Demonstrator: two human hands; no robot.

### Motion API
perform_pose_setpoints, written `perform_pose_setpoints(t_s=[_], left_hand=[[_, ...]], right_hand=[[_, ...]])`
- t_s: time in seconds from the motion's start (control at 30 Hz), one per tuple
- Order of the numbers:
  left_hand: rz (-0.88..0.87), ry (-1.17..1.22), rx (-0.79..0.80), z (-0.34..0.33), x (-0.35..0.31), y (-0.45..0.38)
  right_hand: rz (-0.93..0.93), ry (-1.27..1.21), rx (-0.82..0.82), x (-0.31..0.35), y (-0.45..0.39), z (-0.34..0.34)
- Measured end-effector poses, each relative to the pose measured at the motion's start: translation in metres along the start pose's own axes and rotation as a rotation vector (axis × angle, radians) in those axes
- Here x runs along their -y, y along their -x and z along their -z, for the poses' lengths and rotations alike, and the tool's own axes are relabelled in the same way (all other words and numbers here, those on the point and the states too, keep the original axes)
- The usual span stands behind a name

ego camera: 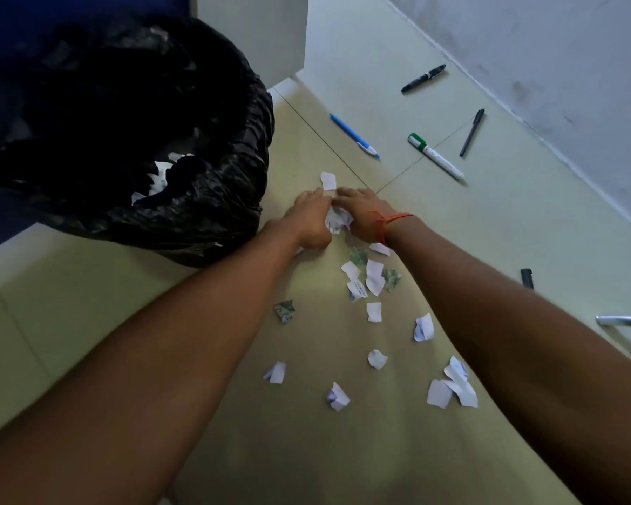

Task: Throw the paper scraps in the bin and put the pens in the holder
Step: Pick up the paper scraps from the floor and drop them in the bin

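Observation:
My left hand (308,218) and my right hand (361,213) meet on the floor, cupped around a bunch of white paper scraps (337,220). One more scrap (328,181) lies just beyond my fingertips. Several white and green scraps (374,280) are scattered on the floor between my forearms. The bin (197,198), lined with a black bag, stands at the left with some paper inside. Beyond my hands lie a blue pen (354,135), a black marker (423,78), a green-capped white marker (435,156) and a thin dark pen (471,133). No pen holder is in view.
A grey wall (561,85) runs along the right. A white cabinet corner (255,34) stands behind the bin. A small black object (527,278) and a metal bar (623,321) lie at the right edge.

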State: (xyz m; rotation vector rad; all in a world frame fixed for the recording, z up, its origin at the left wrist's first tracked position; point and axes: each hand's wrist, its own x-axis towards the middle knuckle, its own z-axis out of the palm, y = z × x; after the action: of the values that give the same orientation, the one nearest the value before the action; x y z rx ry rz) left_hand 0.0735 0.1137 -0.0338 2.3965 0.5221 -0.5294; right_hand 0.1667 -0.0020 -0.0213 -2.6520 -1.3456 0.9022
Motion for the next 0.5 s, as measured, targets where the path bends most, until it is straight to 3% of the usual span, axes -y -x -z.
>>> perform_pose_setpoints(t_s=[0.07, 0.23, 0.33, 0.43, 0.5], left_hand=[[-0.051, 0.016, -0.033, -0.008, -0.002, 0.022], [-0.052, 0.107, 0.139, -0.037, -0.011, 0.09], [-0.037, 0.039, 0.063, -0.057, -0.009, 0.12], [0.245, -0.094, 0.071, -0.078, -0.01, 0.144], [0.309, -0.134, 0.082, -0.093, -0.016, 0.154]], right_hand=[[0.011, 0.03, 0.01, 0.001, 0.025, -0.009], [0.042, 0.046, 0.097, -0.005, 0.105, -0.036], [-0.138, -0.145, -0.063, -0.013, 0.135, -0.05], [-0.418, -0.248, -0.057, -0.011, 0.154, -0.063], [-0.42, -0.251, 0.033, 0.001, 0.156, -0.078]])
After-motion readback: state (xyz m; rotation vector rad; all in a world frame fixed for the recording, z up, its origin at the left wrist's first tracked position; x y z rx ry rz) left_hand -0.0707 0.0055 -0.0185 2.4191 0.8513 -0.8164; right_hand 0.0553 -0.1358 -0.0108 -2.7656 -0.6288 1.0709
